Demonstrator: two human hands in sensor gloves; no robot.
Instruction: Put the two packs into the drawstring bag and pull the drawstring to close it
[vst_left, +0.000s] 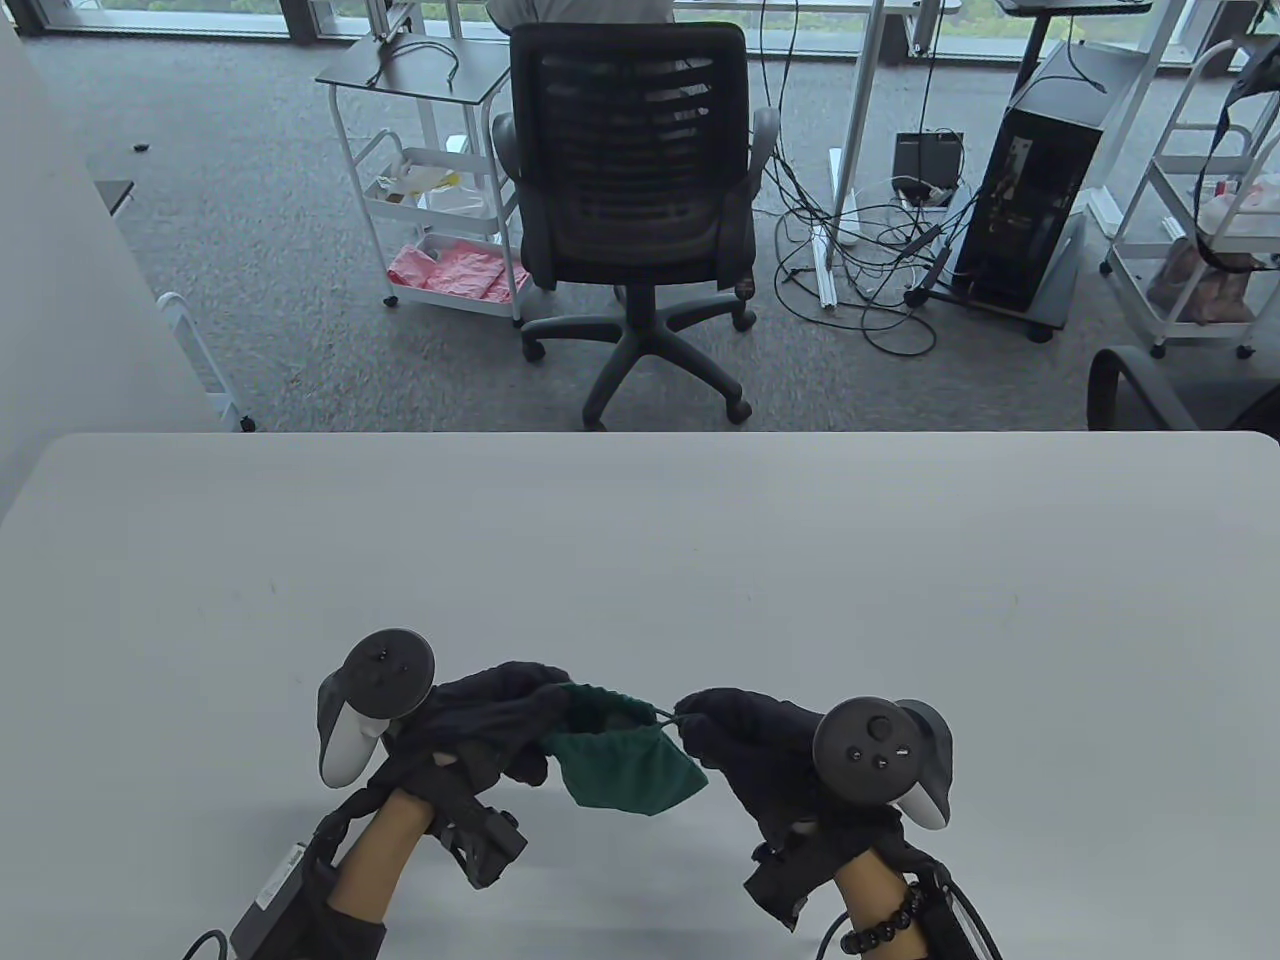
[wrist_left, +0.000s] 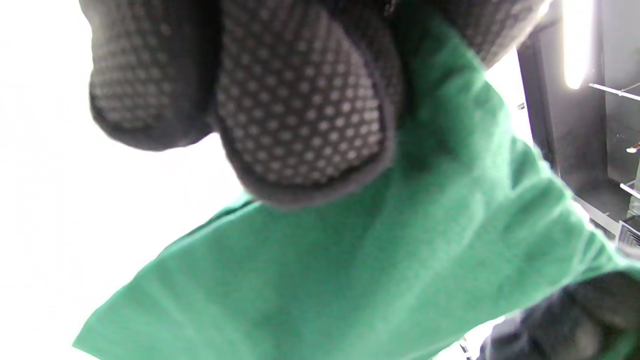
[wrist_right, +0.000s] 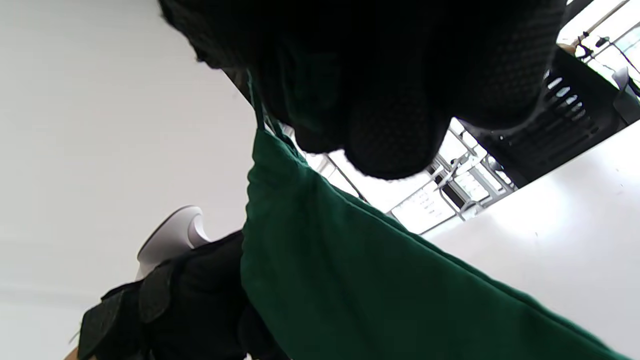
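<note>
Both your left hand and right hand pinch the green drawstring bag above the table, ready to pull its mouth closed.

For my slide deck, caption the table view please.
Both gloved hands, left and right, hold a green bag above the table.

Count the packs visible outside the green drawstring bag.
0. The table shows none; any packs may be hidden inside the bag, held up between left hand and right hand.
</note>
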